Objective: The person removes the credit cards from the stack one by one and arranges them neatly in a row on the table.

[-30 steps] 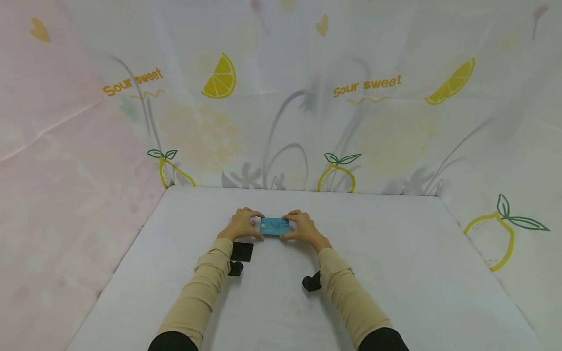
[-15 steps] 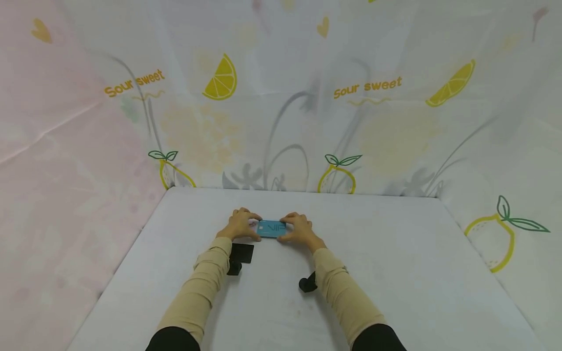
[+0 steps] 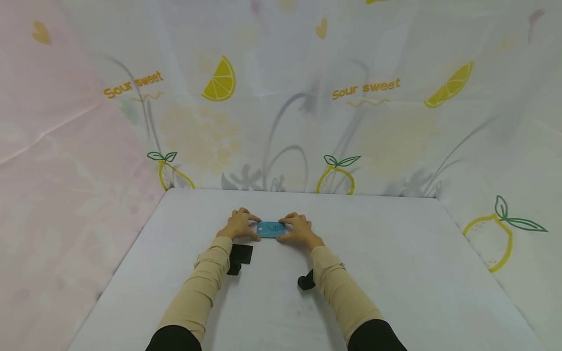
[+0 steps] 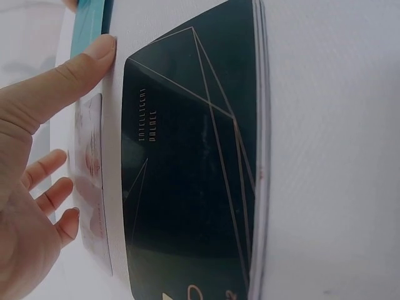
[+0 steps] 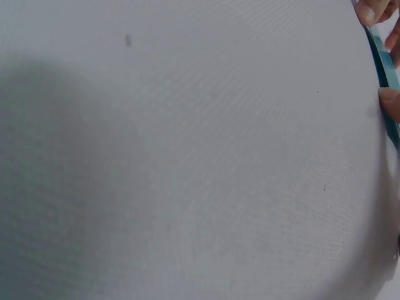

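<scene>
A blue card marked VIP point(image 3: 270, 229) lies flat between both hands in the head view. My left hand point(image 3: 239, 225) grips its left end with the thumb at the near corner and a finger at the far corner. At the right end, my right hand point(image 3: 299, 230) holds it the same way. The left wrist view shows the left thumb point(image 4: 84, 69) against the teal card's edge point(image 4: 89, 25). Under that hand's curled fingers is a pale card with a pinkish print point(image 4: 92, 181). A dark stack with thin gold lines point(image 4: 187, 144) lies nearest the left wrist.
The dark stack appears in the head view as a black rectangle point(image 3: 242, 254) beside the left wrist. Black wrist-worn devices show under the left sleeve point(image 3: 234, 269) and right sleeve point(image 3: 306, 281). A white table point(image 3: 395, 273) meets a lemon-printed backdrop point(image 3: 281, 122) at its far edge.
The blue card and my right hand have shifted slightly left, closer to my left hand. Both hands keep their hold, and the dark stack stays where it was.
</scene>
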{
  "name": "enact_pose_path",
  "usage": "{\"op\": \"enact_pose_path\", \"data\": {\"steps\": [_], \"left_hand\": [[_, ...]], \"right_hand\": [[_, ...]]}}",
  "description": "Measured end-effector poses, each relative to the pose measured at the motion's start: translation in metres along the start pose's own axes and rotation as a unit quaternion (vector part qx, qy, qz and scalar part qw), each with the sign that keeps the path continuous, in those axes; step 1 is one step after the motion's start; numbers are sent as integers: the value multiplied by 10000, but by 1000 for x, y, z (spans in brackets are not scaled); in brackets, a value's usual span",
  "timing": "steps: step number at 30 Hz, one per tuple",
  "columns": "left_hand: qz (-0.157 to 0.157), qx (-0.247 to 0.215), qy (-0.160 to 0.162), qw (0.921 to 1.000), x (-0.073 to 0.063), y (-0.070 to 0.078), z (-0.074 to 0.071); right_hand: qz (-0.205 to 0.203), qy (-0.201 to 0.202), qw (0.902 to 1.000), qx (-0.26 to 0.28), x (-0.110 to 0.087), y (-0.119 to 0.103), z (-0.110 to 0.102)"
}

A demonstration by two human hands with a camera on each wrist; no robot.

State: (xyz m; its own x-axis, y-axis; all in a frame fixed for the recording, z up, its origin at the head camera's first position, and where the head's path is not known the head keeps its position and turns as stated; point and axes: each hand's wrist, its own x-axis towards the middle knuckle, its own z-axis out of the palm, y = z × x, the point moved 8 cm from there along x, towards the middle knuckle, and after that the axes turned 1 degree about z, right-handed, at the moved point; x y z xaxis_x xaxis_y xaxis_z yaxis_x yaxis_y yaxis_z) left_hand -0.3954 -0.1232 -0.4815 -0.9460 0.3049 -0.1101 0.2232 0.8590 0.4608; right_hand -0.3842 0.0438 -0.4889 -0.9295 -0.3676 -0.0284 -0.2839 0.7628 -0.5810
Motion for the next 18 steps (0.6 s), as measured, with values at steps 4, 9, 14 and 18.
{"op": "enact_pose_path", "data": {"steps": [4, 9, 14, 18], "left_hand": [[-37, -7, -16, 10000, 0, -2, 1], [-29, 12, 21, 10000, 0, -3, 2], [-16, -4, 65, 10000, 0, -2, 2], [-16, 3, 91, 10000, 0, -2, 2]], "right_hand": [[44, -57, 9999, -99, 0, -1, 1], [128, -121, 9998, -125, 1, 1, 3], [170, -137, 9997, -126, 2, 3, 4], [185, -141, 9996, -145, 3, 3, 3]]}}
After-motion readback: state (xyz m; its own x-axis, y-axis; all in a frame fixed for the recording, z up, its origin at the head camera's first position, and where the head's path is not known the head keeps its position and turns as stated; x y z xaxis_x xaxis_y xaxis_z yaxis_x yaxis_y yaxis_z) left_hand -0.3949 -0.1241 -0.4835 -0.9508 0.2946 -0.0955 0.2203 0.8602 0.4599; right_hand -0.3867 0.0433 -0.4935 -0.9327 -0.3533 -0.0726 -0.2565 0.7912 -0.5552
